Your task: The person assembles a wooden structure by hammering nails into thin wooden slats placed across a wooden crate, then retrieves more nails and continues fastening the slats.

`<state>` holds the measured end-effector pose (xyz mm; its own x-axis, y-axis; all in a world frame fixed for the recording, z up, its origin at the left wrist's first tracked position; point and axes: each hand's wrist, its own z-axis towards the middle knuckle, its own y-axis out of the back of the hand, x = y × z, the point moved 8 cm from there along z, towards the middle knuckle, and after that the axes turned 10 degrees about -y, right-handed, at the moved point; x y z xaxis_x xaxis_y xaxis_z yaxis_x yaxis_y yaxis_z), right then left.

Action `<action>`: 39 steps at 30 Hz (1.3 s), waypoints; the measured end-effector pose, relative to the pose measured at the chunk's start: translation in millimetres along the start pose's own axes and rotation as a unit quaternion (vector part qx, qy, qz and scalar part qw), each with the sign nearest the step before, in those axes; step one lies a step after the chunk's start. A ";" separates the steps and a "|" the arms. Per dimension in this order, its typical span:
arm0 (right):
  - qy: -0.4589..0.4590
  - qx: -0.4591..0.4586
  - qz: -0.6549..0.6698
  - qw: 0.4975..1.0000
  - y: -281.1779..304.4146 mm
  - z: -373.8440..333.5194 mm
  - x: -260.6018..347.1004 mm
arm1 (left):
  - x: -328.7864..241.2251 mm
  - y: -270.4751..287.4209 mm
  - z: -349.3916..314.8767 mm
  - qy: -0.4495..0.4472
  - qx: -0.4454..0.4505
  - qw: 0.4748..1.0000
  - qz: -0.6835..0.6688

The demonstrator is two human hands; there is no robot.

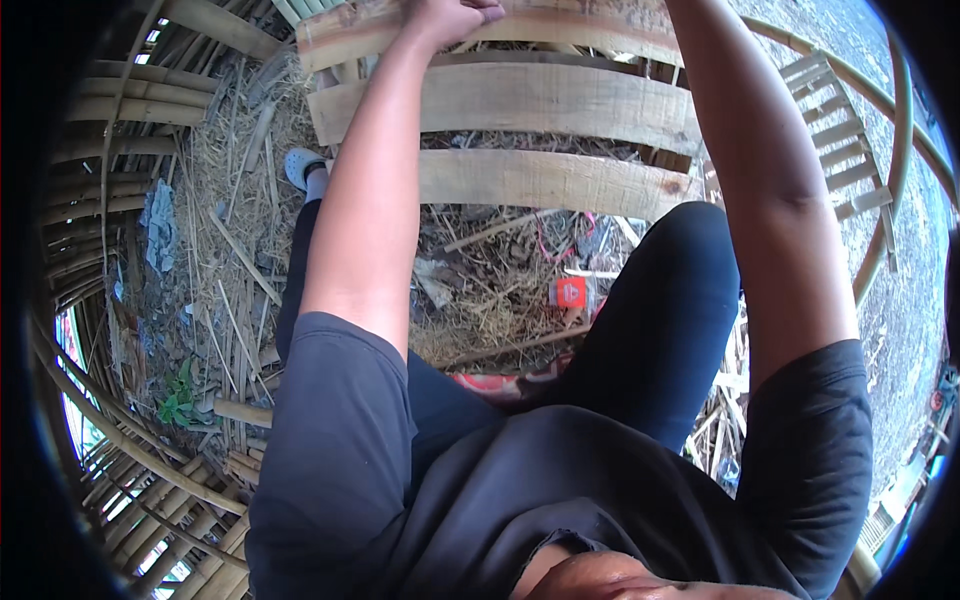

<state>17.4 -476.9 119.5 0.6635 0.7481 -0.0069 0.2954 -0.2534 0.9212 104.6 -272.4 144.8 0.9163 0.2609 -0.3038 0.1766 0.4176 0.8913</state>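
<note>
The littered ground (235, 215) is spreading beneath the person, straw and split bamboo covering it. Bamboo walling (130, 110) is rising along the left, light showing through its gaps, while a rough grey surface (915, 300) is filling the right. Three pale planks are lying crosswise in front of the person, gaps separating them: the far plank (580, 30), the middle plank (520, 97) and the near plank (530, 180). A slatted frame (840, 135) is sitting on the right, beside curved poles (900, 110). A blue cloth (158, 225) is lying at the left, and a bottle (570, 293) with a red label is resting in the straw by the right knee. The left hand (455, 18) is showing at the top edge over the far plank; its fingers are appearing curled, but whether they are gripping or touching the wood, I cannot tell. The other two planks are lying nearer the body than those fingers. The right hand is falling outside the view above its forearm (740, 100), so its fingers' opening and hold cannot be told. The left forearm (365, 200) is covering parts of the planks, and the legs are partly hiding something red and patterned (490, 384).
</note>
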 end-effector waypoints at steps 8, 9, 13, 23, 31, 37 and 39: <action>0.002 0.006 0.008 1.000 -22.2 -47.6 12.5 | -23.7 8.3 -68.7 0.051 -0.012 0.999 -0.017; 0.000 0.009 0.008 1.000 -27.1 -55.1 11.9 | -25.4 4.1 -75.7 0.048 -0.009 0.999 -0.020; -0.039 -0.010 -0.061 0.997 -43.2 -87.2 -6.4 | -38.6 -11.7 -114.2 0.001 -0.040 0.999 0.000; 0.003 -0.207 0.096 0.974 -107.3 -239.5 32.3 | -65.9 -10.9 -241.4 -0.070 -0.148 0.986 -0.026; -0.011 -0.218 0.128 0.967 -162.6 -283.5 38.9 | -121.1 -18.1 -320.1 -0.090 -0.276 0.957 -0.012; -0.006 -0.196 0.156 0.968 -197.7 -298.5 51.7 | -191.4 -222.2 -374.4 -0.193 0.285 0.900 -0.268; 0.007 -0.190 0.163 0.968 -208.5 -308.1 58.6 | -204.6 -246.4 -375.9 -0.165 0.381 0.883 -0.218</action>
<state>-217.2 -191.3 47.0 0.6683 0.6758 0.3110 -0.2036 -0.2360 0.9502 -261.4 -101.5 -139.2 0.7335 -0.1004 -0.6723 0.6147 -0.3241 0.7191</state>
